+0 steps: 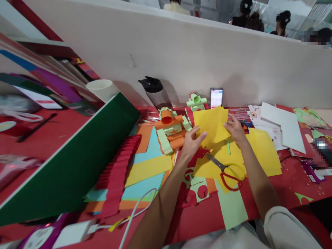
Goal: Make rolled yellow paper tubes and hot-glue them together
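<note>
I hold a yellow sheet of paper (210,126) raised above the table, between both hands. At its lower left edge is my left hand (192,141), fingers closed at the paper with the thumb stretched along the front. My right hand (235,129) grips the right edge, fingers and thumb pinched on it. Beneath lie more yellow sheets (263,155) and scissors (217,161) with one yellow and one red handle loop, blades pointing up and left. Left of the sheet stands an orange and light green paper model (171,129). A light green paper strip (232,207) lies nearest to me.
A dark green board (77,162) leans at left beside a pleated red paper strip (116,176). A bottle (158,97), a smaller paper model (196,100) and a phone (216,98) stand along the white partition (176,52). White foam board (285,128) lies right. A white cable (137,207) crosses the front.
</note>
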